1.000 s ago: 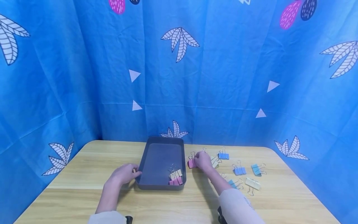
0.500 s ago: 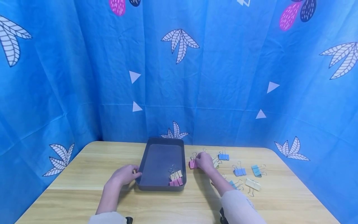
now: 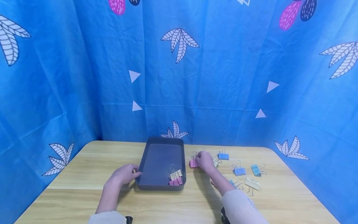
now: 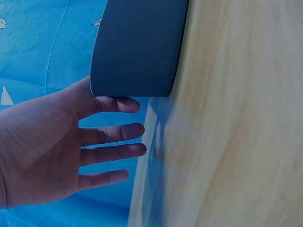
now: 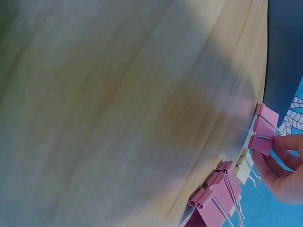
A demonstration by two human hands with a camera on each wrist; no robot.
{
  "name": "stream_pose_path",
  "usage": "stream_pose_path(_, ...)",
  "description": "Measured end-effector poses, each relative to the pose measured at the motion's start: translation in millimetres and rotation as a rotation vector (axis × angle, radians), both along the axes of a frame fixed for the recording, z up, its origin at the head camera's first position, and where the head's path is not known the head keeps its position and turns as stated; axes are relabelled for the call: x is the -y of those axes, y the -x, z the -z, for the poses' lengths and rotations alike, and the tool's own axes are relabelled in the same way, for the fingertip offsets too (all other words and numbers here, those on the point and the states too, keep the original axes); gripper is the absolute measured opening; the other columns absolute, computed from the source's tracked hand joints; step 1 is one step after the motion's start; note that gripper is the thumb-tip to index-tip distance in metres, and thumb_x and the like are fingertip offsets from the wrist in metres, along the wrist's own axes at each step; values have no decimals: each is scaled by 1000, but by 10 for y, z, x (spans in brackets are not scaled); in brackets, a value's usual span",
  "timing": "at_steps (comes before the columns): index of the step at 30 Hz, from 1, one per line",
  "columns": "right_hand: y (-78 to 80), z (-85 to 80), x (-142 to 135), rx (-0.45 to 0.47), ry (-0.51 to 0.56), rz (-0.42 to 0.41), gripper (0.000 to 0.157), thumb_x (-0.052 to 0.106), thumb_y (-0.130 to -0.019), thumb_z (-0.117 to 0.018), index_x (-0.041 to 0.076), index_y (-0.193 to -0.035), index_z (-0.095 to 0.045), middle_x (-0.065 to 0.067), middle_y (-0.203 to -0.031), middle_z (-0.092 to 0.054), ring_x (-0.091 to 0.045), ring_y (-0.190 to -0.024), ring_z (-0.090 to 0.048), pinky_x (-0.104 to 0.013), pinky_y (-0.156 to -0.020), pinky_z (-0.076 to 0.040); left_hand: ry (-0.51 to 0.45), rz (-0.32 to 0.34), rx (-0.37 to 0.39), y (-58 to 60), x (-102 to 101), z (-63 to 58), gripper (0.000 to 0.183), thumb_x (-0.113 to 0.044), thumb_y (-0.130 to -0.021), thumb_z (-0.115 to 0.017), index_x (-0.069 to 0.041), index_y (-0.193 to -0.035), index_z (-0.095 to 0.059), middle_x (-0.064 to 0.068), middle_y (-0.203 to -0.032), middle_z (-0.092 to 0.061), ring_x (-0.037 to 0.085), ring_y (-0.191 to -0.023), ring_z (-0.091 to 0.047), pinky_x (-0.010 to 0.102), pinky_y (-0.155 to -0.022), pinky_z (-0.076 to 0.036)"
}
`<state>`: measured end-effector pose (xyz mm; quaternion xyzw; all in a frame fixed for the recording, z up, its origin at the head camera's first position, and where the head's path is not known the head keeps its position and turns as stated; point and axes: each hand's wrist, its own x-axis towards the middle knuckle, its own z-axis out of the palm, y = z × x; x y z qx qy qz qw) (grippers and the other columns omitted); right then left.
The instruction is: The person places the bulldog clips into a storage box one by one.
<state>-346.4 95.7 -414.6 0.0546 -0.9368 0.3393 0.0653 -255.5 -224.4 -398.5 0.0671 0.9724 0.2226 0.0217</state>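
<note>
In the head view my left hand (image 3: pixel 124 174) holds the left side of a dark grey tray (image 3: pixel 159 160). Seen from the left wrist, the thumb passes behind the tray wall (image 4: pixel 137 52), the index finger lies against its edge, and the other fingers extend below. My right hand (image 3: pixel 205 161) is just right of the tray, pinching a pink binder clip (image 3: pixel 193 163) that stands on the table. The right wrist view has thumb and fingertips on that clip (image 5: pixel 266 130). Inside the tray's near right corner lie a yellow binder clip (image 3: pixel 176 174) and a pink binder clip (image 3: pixel 175 181).
Right of my right hand, blue binder clips (image 3: pixel 223 156), a teal one (image 3: pixel 256 170) and pale yellow ones (image 3: pixel 253 183) are scattered over the wooden table (image 3: pixel 282 186). Another pink clip (image 5: pixel 220 196) shows near the right wrist, partly hidden by my forearm from above. A blue curtain (image 3: pixel 179 93) hangs behind.
My right hand and the pink binder clip have shifted very slightly right over the last second. The left hand and the tray stay in place.
</note>
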Motion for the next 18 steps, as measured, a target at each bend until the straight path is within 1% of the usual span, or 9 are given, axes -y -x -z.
stream_pose_path(9,-7,-31,3,9,2,-2,11,-3,-80,-59,-5,-88,-67,-15,-81,-65,-16,-60,-55,-25,-53,-48,8,15,-12,2,5,-9,22,-21,-87,-62,-3,-100,-66,2,-83,-60,16,-71,-53,39,-65,-47)
stream_pose_path(18,-22,-51,-1,4,-3,9,11,-2,-80,-60,-4,-88,-67,-15,-81,-65,-17,-61,-55,-26,-54,-49,11,14,-12,12,9,11,23,-22,-87,-61,-3,-101,-66,2,-82,-60,16,-70,-52,39,-65,-46)
